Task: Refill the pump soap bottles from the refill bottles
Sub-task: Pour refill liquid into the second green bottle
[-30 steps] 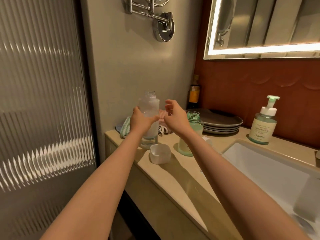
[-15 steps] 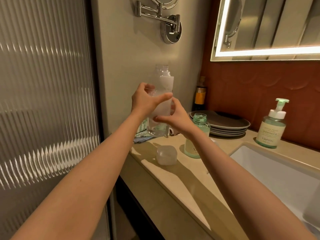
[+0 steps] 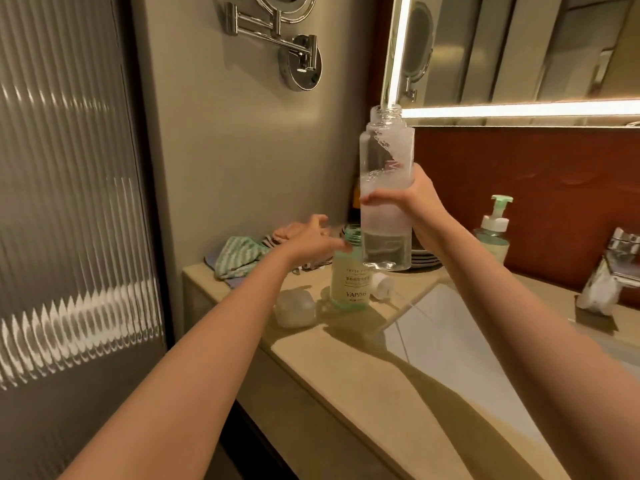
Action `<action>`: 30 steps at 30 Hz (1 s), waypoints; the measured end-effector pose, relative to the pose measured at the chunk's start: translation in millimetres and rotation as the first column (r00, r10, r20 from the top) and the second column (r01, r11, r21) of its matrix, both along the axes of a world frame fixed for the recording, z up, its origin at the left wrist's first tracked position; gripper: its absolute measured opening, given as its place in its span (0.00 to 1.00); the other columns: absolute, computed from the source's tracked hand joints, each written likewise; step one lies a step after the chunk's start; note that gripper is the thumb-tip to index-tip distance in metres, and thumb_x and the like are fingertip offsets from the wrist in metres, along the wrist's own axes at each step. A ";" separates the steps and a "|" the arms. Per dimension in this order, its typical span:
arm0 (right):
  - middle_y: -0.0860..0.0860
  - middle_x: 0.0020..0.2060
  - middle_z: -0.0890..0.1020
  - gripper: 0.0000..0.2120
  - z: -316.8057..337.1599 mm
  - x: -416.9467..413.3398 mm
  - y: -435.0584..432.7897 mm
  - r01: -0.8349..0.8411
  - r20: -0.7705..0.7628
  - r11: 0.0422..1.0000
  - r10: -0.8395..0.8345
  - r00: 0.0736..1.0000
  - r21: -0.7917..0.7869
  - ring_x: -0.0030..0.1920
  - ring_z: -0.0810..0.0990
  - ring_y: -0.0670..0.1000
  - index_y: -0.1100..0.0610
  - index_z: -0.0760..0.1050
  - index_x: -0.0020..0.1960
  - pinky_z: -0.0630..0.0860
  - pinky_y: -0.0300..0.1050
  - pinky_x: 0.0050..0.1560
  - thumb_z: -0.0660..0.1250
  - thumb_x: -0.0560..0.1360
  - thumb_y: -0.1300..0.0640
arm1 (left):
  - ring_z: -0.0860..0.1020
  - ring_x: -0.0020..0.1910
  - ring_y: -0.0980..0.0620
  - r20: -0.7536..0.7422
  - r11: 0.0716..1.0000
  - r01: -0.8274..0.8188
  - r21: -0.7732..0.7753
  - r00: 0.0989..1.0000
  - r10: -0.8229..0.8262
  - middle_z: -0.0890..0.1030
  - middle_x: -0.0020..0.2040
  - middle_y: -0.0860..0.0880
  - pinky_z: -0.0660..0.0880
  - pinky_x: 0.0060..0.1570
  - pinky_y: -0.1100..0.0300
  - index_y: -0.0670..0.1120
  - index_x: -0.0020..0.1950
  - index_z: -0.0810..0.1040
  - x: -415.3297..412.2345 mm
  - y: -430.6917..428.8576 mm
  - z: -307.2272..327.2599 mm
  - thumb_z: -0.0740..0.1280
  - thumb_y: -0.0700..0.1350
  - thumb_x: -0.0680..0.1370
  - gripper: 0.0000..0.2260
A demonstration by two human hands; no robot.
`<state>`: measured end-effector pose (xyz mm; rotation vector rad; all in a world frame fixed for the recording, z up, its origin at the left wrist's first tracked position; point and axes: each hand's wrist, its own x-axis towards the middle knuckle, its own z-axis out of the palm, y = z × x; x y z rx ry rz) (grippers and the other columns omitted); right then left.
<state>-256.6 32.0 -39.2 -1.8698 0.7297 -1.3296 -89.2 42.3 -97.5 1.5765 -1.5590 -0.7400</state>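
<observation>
Beige counter (image 3: 346, 372), white sink (image 3: 467, 358) at right. Ribbed glass door (image 3: 69, 202) at left, lit mirror (image 3: 519, 46) above. My right hand (image 3: 414, 199) wraps clear refill bottle (image 3: 386, 161): upright, uncapped, raised above counter. My left hand (image 3: 310, 240), fingers loose and spread, at neck of open soap bottle (image 3: 349, 282) on counter. Cap (image 3: 294, 308) and pump (image 3: 381, 283) beside it. Cloth (image 3: 239, 254), plates (image 3: 424, 259) and second pump bottle (image 3: 493, 233) behind.

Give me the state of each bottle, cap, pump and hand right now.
refill bottle: uncapped, upright, partly full, lifted
right hand: grips the refill bottle
green bottle: pump off, standing on counter
left hand: open, at the green bottle's neck
loose pump: lying beside it
cap: off, on counter
second pump bottle: pump fitted, upright
</observation>
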 end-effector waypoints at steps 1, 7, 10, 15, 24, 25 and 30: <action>0.52 0.53 0.76 0.33 -2.5 -7.3 -3.5 0.060 -0.027 0.998 -0.060 0.998 0.009 0.50 0.77 0.48 0.57 0.67 0.61 0.76 0.41 0.45 0.78 0.61 0.57 | 0.62 0.71 0.45 0.044 1.000 0.002 0.008 0.999 -0.002 0.60 0.74 0.44 0.65 0.64 0.52 0.45 0.75 0.52 -7.6 -0.3 -5.6 0.71 0.50 0.72 0.39; 0.48 0.54 0.76 0.33 -22.5 -41.2 -19.6 0.220 -0.231 0.974 -0.228 0.946 -0.063 0.53 0.77 0.48 0.52 0.65 0.63 0.76 0.43 0.50 0.75 0.64 0.45 | 0.66 0.69 0.46 0.001 0.993 -0.076 -0.090 0.997 0.076 0.65 0.72 0.45 0.67 0.62 0.53 0.45 0.74 0.56 -31.2 -19.4 -31.1 0.76 0.51 0.66 0.43; 0.46 0.54 0.76 0.36 -26.6 -47.7 -22.4 0.218 -0.369 0.966 -0.254 0.894 -0.139 0.51 0.77 0.48 0.49 0.63 0.66 0.74 0.38 0.44 0.77 0.63 0.50 | 0.70 0.66 0.47 -0.021 0.976 -0.137 -0.170 0.991 0.136 0.69 0.69 0.46 0.69 0.57 0.54 0.47 0.71 0.61 -33.6 -20.9 -36.6 0.77 0.48 0.67 0.38; 0.51 0.57 0.73 0.43 -29.5 -54.3 -33.1 0.321 -0.557 0.890 -0.454 0.695 -0.325 0.54 0.73 0.53 0.46 0.60 0.70 0.73 0.50 0.54 0.78 0.61 0.51 | 0.71 0.62 0.50 0.053 0.948 -0.127 -0.291 0.987 0.149 0.71 0.67 0.49 0.70 0.52 0.58 0.50 0.70 0.65 -31.7 -18.1 -36.3 0.77 0.49 0.65 0.36; 0.53 0.55 0.70 0.40 -35.2 -55.5 -37.1 0.339 -0.650 0.742 -0.670 0.359 -0.578 0.57 0.68 0.55 0.43 0.56 0.72 0.65 0.53 0.58 0.73 0.67 0.54 | 0.70 0.64 0.49 0.128 0.959 -0.082 -0.272 0.984 0.121 0.69 0.69 0.49 0.70 0.56 0.56 0.53 0.71 0.64 -30.8 -21.7 -35.7 0.77 0.50 0.65 0.38; 0.53 0.56 0.70 0.40 -35.3 -54.8 -37.0 0.329 -0.649 0.735 -0.678 0.344 -0.593 0.58 0.68 0.55 0.43 0.56 0.72 0.64 0.53 0.59 0.73 0.67 0.54 | 0.70 0.64 0.49 0.133 0.960 -0.085 -0.267 0.983 0.124 0.69 0.69 0.48 0.71 0.57 0.54 0.54 0.71 0.64 -31.1 -22.6 -36.1 0.77 0.51 0.64 0.38; 0.54 0.57 0.69 0.38 -36.0 -53.3 -35.5 0.303 -0.629 0.694 -0.720 0.293 -0.653 0.58 0.68 0.55 0.44 0.56 0.73 0.64 0.51 0.58 0.71 0.69 0.56 | 0.69 0.65 0.47 0.133 0.965 -0.082 -0.249 0.984 0.118 0.68 0.69 0.47 0.72 0.59 0.49 0.54 0.71 0.63 -30.8 -25.0 -36.7 0.77 0.51 0.64 0.39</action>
